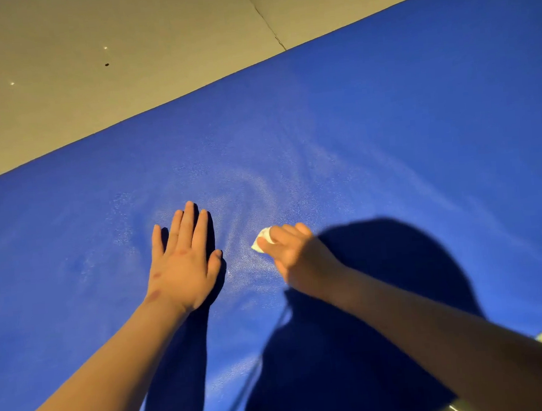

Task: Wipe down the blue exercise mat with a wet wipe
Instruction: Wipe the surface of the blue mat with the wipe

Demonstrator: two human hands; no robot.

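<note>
Left hand (pixel 183 268) flat on mat (pixel 387 129); right hand (pixel 295 255) pinches wipe (pixel 263 240)

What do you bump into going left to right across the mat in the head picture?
Left hand flat on the blue exercise mat → wet wipe → right hand gripping it → the person's shadow.

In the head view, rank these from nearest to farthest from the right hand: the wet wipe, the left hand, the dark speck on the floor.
1. wet wipe, bunched in the right hand itself.
2. left hand, flat on the mat, beside it.
3. dark speck, on the floor beyond the mat's far edge.
</note>
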